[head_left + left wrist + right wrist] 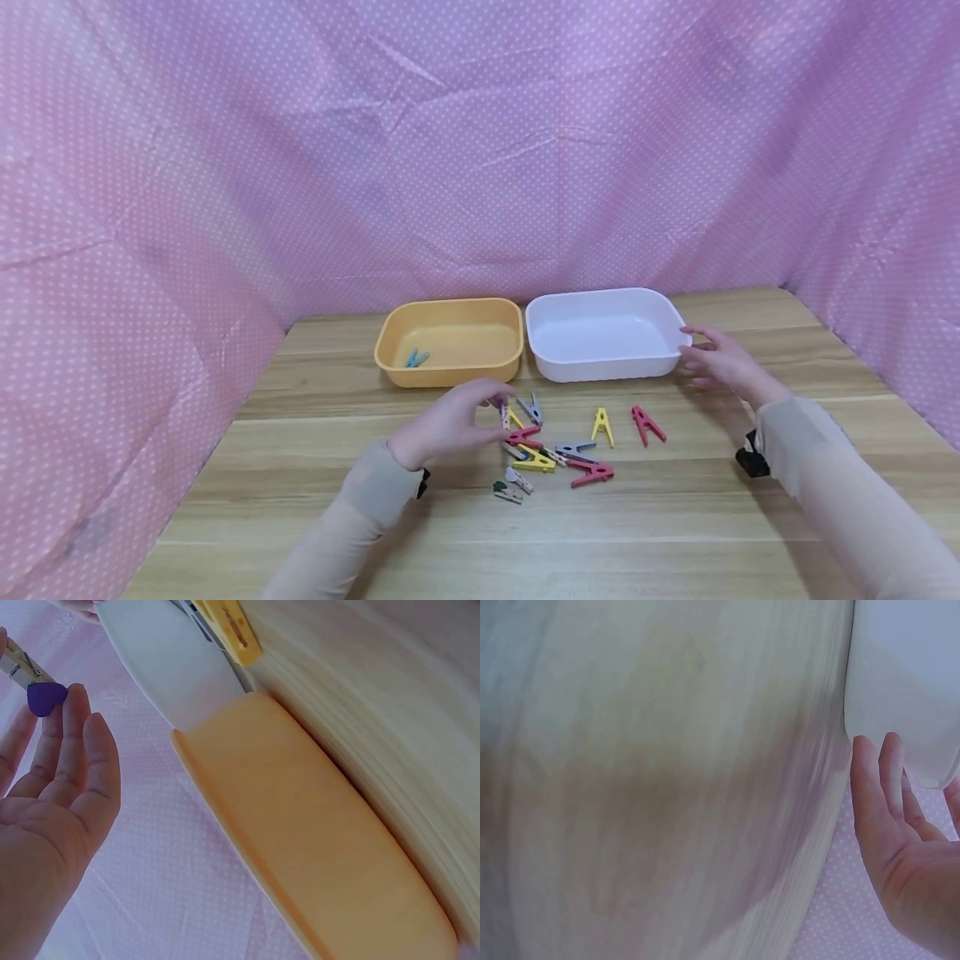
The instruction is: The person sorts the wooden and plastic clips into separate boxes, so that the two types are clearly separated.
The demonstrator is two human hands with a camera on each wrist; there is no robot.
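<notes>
My left hand (457, 423) pinches a small wooden clothespin (506, 414) above the left side of the loose clips; in the left wrist view this clothespin (24, 666) bears a purple heart (46, 698) near the fingertips. My right hand (726, 365) is at the right end of the white basin (609, 369), its fingers extended against or beside the rim; the right wrist view shows the hand (907, 840) by the basin's (907, 682) corner. Below my left hand lie yellow (537, 463), red (592, 473) and grey clips, with small wooden clothespins (519, 480) among them.
An orange basin (453, 377) stands left of the white one, with a blue clip (416, 358) inside. A yellow clip (602, 426) and a red clip (647, 423) lie apart on the wooden table (315, 467). Pink dotted cloth (480, 150) hangs behind.
</notes>
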